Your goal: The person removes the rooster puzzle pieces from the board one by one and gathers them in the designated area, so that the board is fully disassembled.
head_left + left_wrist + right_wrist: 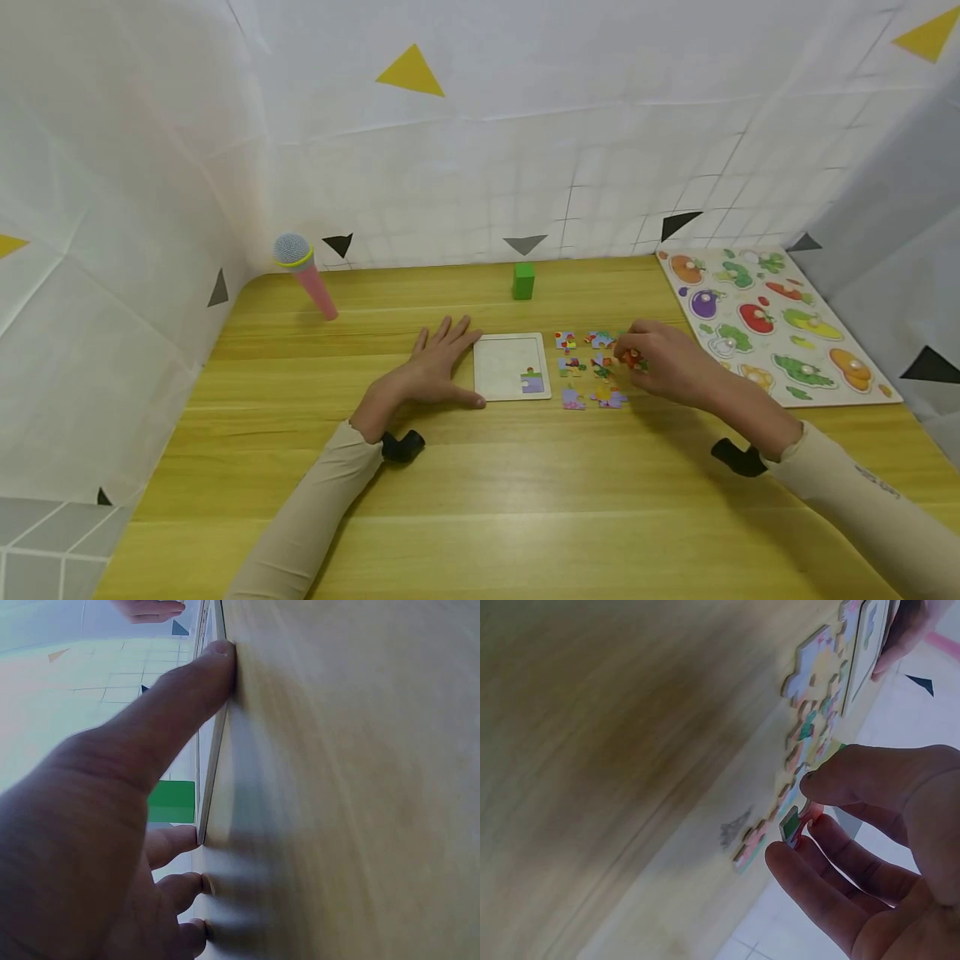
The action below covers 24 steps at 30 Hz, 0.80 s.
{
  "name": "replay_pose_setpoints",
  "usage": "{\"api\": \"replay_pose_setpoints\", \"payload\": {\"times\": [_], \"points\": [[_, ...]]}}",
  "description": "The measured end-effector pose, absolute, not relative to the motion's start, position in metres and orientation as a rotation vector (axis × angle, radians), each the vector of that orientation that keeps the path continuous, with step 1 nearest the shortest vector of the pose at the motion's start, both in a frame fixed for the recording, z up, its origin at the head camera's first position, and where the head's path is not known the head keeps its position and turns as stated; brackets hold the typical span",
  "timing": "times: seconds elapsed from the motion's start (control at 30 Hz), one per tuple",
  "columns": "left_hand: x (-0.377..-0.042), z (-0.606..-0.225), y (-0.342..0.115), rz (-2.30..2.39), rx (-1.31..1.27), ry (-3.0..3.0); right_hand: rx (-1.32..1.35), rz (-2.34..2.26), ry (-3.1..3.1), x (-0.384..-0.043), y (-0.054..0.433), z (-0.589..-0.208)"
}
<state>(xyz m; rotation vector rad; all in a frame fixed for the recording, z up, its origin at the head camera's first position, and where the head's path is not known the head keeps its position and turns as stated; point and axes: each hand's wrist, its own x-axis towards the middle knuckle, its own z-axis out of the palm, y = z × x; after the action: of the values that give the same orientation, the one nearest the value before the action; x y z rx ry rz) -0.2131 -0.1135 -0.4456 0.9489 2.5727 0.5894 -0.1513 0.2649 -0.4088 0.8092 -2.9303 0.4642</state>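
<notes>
A white square puzzle board lies flat with one purple-and-green piece in its near right corner. My left hand is spread on the board's left side; in the left wrist view the thumb touches the board's edge. Several loose jigsaw pieces lie in rows just right of the board. Over the right end of these rows, my right hand pinches a red-and-green puzzle piece between thumb and fingers. The piece looks lifted off the table and tilted in the right wrist view.
A green block stands behind the board. At the back left is a pink toy microphone. A vegetable peg puzzle covers the table's right side. White sheeting hangs along the wooden table's back edge.
</notes>
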Motion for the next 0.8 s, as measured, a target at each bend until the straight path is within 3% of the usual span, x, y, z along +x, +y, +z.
{"api": "replay_pose_setpoints", "payload": {"times": [0.8], "points": [[-0.2125, -0.4434, -0.1136, 0.594, 0.947, 2.566, 0.784, 0.453, -2.982, -0.1531, 0.274, -0.4173]]}}
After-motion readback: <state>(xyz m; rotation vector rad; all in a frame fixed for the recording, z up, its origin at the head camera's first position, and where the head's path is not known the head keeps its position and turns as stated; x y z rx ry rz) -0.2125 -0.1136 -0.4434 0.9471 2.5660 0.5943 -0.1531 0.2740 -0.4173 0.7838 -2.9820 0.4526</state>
